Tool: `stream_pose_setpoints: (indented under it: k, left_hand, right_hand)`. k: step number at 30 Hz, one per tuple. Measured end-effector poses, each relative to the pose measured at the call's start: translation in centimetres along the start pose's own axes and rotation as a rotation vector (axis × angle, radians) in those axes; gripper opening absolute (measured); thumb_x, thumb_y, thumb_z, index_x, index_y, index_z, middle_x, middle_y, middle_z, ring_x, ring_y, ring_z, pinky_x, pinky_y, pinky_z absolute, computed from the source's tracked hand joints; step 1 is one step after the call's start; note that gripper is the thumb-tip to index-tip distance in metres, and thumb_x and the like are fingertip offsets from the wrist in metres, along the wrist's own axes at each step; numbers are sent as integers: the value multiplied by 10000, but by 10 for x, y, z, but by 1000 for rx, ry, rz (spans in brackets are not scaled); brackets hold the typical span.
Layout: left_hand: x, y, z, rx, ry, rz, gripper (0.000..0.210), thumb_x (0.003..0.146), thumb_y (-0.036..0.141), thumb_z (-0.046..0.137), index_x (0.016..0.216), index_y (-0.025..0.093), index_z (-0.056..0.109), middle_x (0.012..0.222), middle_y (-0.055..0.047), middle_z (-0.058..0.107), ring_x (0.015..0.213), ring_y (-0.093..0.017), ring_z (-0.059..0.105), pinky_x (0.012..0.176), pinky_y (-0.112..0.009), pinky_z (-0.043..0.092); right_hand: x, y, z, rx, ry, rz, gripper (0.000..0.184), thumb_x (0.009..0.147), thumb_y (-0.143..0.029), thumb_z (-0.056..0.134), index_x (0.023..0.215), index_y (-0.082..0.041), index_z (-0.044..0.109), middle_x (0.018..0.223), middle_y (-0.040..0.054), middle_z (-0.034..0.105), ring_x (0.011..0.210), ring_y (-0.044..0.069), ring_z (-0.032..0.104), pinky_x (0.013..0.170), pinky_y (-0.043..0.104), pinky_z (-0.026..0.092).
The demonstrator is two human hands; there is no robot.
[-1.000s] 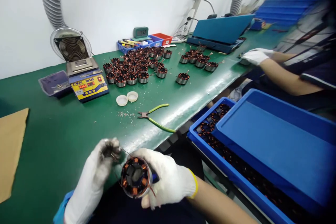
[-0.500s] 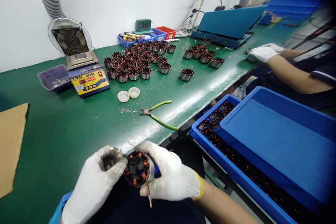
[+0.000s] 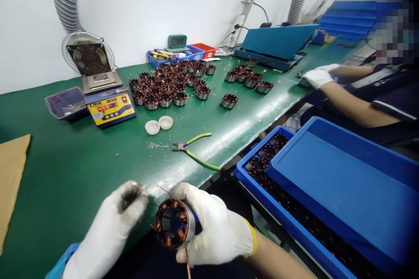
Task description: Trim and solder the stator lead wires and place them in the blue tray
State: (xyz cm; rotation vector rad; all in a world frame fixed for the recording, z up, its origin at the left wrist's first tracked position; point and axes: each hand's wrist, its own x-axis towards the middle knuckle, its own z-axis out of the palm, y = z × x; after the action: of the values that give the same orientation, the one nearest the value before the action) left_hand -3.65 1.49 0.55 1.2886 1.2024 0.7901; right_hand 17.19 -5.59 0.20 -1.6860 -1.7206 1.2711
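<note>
My right hand (image 3: 212,226), in a white knit glove with a yellow cuff, grips a motor stator (image 3: 172,222) from its right side. The stator is a silvery ring with copper windings and a black inner part, its open face tilted towards me; wire leads stick out at its top, left and bottom. On the left, my gloved left hand (image 3: 114,218) is closed in a pinch, its fingertips darkly stained. A thin dark wire (image 3: 153,204) runs from the stator to those fingertips. Green-handled cutting pliers (image 3: 181,146) lie opened on the table beyond my hands.
Many stators (image 3: 170,85) crowd the green table (image 3: 81,161). A yellow-and-blue solder pot (image 3: 111,107), two small white dishes (image 3: 152,127) and cardboard (image 3: 13,174) lie around. Blue trays (image 3: 340,183) stand at the right, beside a co-worker's gloved hands (image 3: 317,77).
My left hand has moved left, away from the stator, with its fingers still pinched. The stator stays in my right hand and has turned slightly. The whole view has shifted a little.
</note>
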Motion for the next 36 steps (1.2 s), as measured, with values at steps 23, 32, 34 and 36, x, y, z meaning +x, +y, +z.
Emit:
stream_pose_setpoints:
  k: [23, 32, 34, 36]
  left_hand:
    - [87, -18, -5, -317, -80, 317, 416, 902, 519, 496, 1053, 176, 677, 1120, -92, 668, 974, -248, 617, 868, -347, 489]
    - [91, -20, 5, 242, -351, 459, 184, 864, 307, 519, 727, 204, 585, 738, -28, 610, 705, -203, 571, 674, -309, 441]
    - [92, -20, 5, 256, -356, 472, 195, 866, 292, 496, 702, 208, 562, 709, -21, 590, 666, -192, 554, 638, -300, 430]
    - [94, -20, 5, 246, -351, 466, 200, 866, 286, 490, 691, 210, 550, 703, -21, 586, 658, -187, 550, 624, -295, 426]
  right_hand:
    - [71, -9, -45, 646, -2, -128, 690, 502, -238, 792, 1118, -180, 487, 955, 35, 620, 807, 179, 604, 680, 298, 494]
    - [149, -30, -107, 159, 194, -42, 551, 641, -334, 684, 1125, -139, 508, 939, 36, 605, 744, 144, 555, 631, 269, 469]
    - [163, -30, -110, 48, 175, -23, 510, 658, -348, 680, 1100, -144, 527, 944, 34, 617, 764, 150, 565, 652, 272, 473]
    - [173, -31, -110, -63, 154, -9, 490, 668, -362, 688, 1088, -150, 550, 943, 33, 631, 795, 162, 577, 684, 276, 472]
